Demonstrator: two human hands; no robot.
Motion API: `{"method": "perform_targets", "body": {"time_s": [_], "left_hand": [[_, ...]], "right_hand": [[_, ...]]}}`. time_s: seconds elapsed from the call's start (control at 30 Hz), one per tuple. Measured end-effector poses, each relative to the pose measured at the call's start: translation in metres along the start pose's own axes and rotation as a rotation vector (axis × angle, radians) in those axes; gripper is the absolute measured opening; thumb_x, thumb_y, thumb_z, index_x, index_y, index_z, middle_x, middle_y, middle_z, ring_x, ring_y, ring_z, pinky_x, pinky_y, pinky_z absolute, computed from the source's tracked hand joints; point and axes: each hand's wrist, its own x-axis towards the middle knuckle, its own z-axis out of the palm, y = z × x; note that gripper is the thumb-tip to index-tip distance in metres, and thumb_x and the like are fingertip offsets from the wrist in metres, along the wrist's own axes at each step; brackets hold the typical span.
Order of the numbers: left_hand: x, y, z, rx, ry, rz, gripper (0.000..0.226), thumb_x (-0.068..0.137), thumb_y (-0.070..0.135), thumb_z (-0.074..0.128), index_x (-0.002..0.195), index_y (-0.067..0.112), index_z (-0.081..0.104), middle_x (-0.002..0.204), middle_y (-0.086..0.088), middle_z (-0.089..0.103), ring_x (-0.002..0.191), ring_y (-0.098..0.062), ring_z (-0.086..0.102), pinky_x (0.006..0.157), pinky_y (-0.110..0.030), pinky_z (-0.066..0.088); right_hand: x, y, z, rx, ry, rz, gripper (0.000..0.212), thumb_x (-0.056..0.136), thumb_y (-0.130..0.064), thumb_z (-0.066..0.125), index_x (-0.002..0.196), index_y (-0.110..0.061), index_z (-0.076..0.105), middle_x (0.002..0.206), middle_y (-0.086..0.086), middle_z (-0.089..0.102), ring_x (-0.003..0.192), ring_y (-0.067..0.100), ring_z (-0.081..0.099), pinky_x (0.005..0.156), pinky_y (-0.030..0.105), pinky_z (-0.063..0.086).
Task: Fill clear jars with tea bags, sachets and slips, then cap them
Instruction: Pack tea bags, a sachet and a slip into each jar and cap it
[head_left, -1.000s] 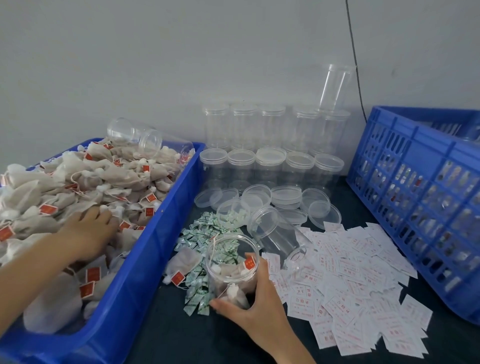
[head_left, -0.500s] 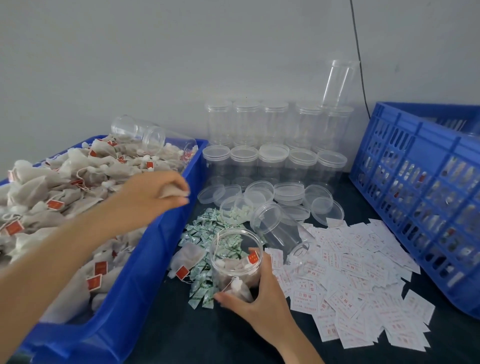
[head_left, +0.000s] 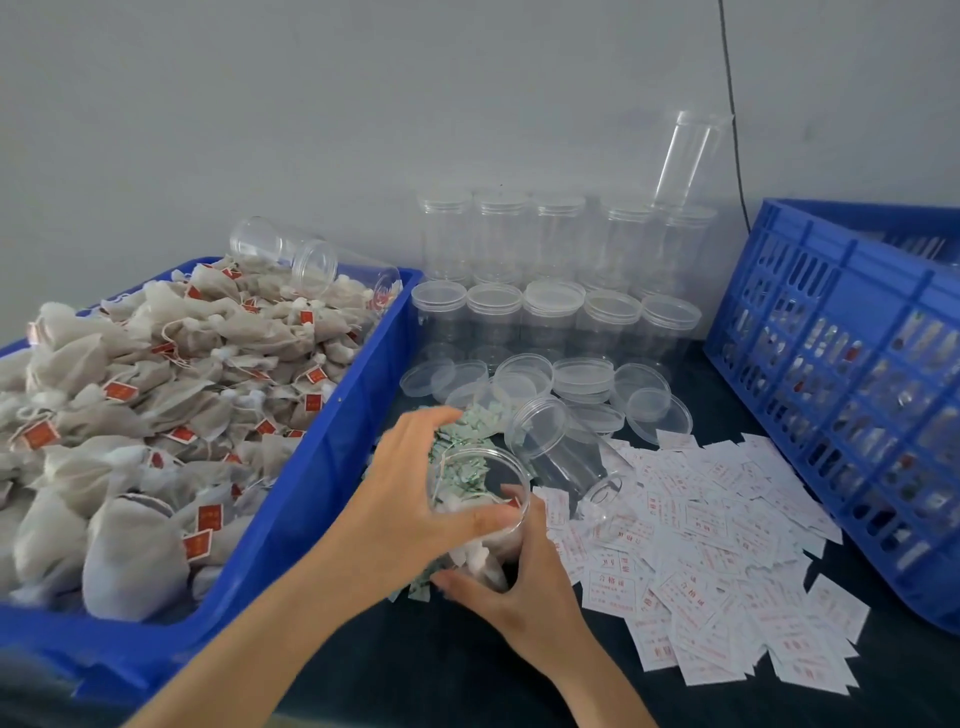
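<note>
Two limbs are shown. Left grip (head_left: 415, 499) and right grip (head_left: 514, 587) are each carried on a slim forearm. Left forearm (head_left: 249, 644) and right forearm (head_left: 592, 680) are bare up to the frame edge. Fingertip detail is lost to blur.

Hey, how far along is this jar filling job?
Done: the blue crate seems to hold filled jars. In hand: the right hand holds an open jar with tea bags inside, the left hand at its mouth. Left: likely sachet, slip and lid for it, plus rows of empty jars behind.
</note>
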Motion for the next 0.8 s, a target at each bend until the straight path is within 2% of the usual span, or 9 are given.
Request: {"method": "perform_targets", "body": {"time_s": [0.07,0.13,0.23,0.3,0.37,0.47,0.6,0.7,0.8], "left_hand": [[-0.009,-0.009,0.013,-0.072,-0.007,-0.107,0.110,0.050,0.068,0.073,0.143,0.036,0.025,0.139,0.027,0.030,0.129,0.006,0.030,0.103,-0.019,0.031],[-0.013,-0.016,0.026,-0.109,0.025,-0.144,0.115,0.051,0.059,0.082,0.146,0.031,0.024,0.138,0.023,0.033,0.131,-0.001,0.033,0.101,-0.018,0.033],[-0.014,-0.023,0.036,-0.159,0.163,-0.121,0.106,0.051,0.053,0.085,0.141,0.032,0.033,0.121,0.034,0.038,0.121,0.005,0.040,0.090,-0.009,0.034],[-0.016,-0.026,0.039,-0.176,0.220,-0.088,0.096,0.054,0.048,0.086,0.135,0.035,0.036,0.121,0.037,0.038,0.118,0.013,0.040,0.092,-0.008,0.035],[-0.019,-0.026,0.041,-0.184,0.259,-0.053,0.088,0.059,0.038,0.089,0.130,0.038,0.038,0.122,0.035,0.042,0.119,0.015,0.039,0.096,-0.010,0.036],[-0.019,-0.025,0.042,-0.152,0.320,0.038,0.081,0.058,0.034,0.089,0.123,0.035,0.043,0.119,0.027,0.044,0.118,0.002,0.045,0.096,-0.020,0.041],[-0.022,-0.027,0.044,-0.022,0.388,0.174,0.065,0.064,0.033,0.084,0.118,0.035,0.049,0.122,0.022,0.045,0.120,0.003,0.041,0.102,-0.008,0.029],[-0.025,-0.031,0.043,0.094,0.393,0.297,0.026,0.075,0.040,0.071,0.094,0.022,0.065,0.105,0.013,0.057,0.112,-0.006,0.049,0.102,-0.013,0.031],[-0.025,-0.033,0.042,0.092,0.385,0.301,0.027,0.075,0.041,0.071,0.090,0.018,0.068,0.103,0.006,0.057,0.105,-0.006,0.050,0.099,-0.009,0.029]], "right_hand": [[-0.001,-0.005,-0.001,0.025,-0.045,-0.010,0.087,0.066,-0.054,0.087,0.127,-0.060,0.026,0.096,-0.020,0.069,0.090,0.002,0.067,0.084,0.019,0.053],[-0.004,-0.009,-0.002,-0.026,-0.109,-0.016,0.096,0.068,-0.044,0.089,0.134,-0.057,0.021,0.122,-0.021,0.063,0.114,0.000,0.062,0.097,0.020,0.050],[-0.008,-0.015,-0.016,-0.121,-0.302,0.007,0.099,0.079,-0.011,0.074,0.134,-0.062,0.009,0.121,-0.036,0.054,0.118,-0.009,0.054,0.096,0.010,0.044],[-0.002,-0.022,-0.032,-0.152,-0.375,0.018,0.090,0.081,0.009,0.053,0.130,-0.060,0.021,0.114,-0.043,0.052,0.113,-0.017,0.052,0.087,0.003,0.042],[0.010,-0.029,-0.040,-0.164,-0.283,0.009,0.074,0.084,0.016,0.042,0.127,-0.045,0.045,0.118,-0.032,0.059,0.112,-0.012,0.055,0.092,0.009,0.045],[0.036,-0.029,-0.035,-0.283,-0.119,-0.050,0.047,0.095,0.010,0.045,0.126,-0.020,0.063,0.127,-0.008,0.062,0.120,0.005,0.055,0.105,0.025,0.044],[0.069,-0.027,-0.020,-0.413,-0.158,-0.145,0.033,0.100,-0.014,0.058,0.131,-0.022,0.062,0.130,-0.008,0.061,0.119,0.004,0.053,0.099,0.016,0.040],[0.084,-0.022,-0.013,-0.567,-0.243,-0.192,0.022,0.096,-0.016,0.063,0.117,-0.020,0.066,0.118,-0.004,0.065,0.110,0.012,0.058,0.096,0.027,0.045],[0.085,-0.018,-0.011,-0.712,-0.211,-0.229,0.018,0.095,-0.015,0.061,0.113,-0.015,0.066,0.113,0.002,0.062,0.105,0.018,0.057,0.091,0.034,0.047]]}}
